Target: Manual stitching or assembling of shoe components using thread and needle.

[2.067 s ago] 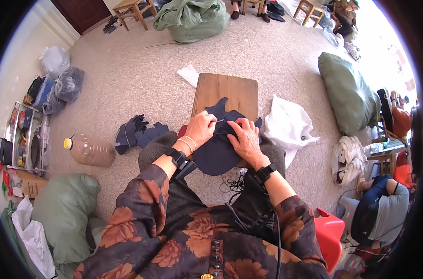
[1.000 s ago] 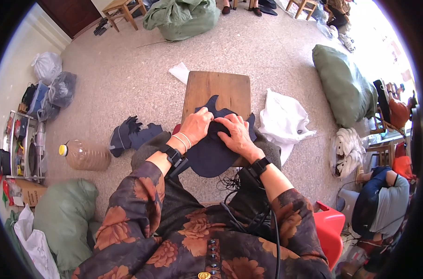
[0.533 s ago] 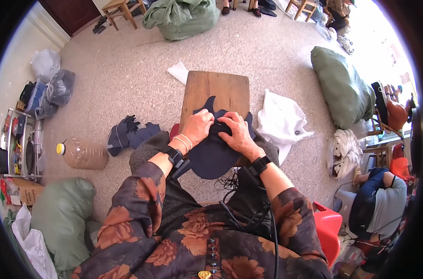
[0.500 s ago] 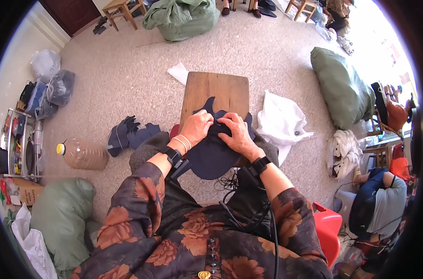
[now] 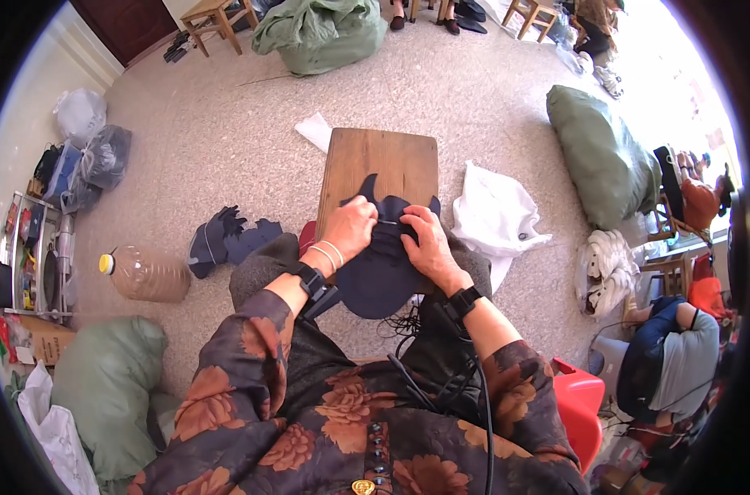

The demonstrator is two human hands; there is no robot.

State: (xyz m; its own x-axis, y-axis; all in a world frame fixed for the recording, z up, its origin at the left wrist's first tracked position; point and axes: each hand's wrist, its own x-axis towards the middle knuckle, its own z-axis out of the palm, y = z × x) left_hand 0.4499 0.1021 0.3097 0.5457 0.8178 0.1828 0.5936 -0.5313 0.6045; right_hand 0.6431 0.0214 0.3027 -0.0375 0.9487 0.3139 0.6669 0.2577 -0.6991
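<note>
A bundle of navy cut fabric pieces lies over the near end of a small wooden bench, its rounded lower part hanging toward my lap. Pointed tips of the cloth stick out at the far side. Across its gathered middle runs a thin pale strip, perhaps a tie. My left hand pinches the gathered cloth at the left end of that strip. On the right, my right hand has its fingers bent and pressed round the same gathered cloth. Exactly what the fingertips grip is partly hidden.
More navy fabric pieces lie on the floor at left, beside a large plastic bottle with a yellow cap. A white bag lies right of the bench. Green sacks stand around. A red stool is at my right; black cables cross my lap.
My hands have drawn slightly apart, the right one shifting a little to the right. The pale strip now shows between them, and the cloth between the hands looks more gathered.
</note>
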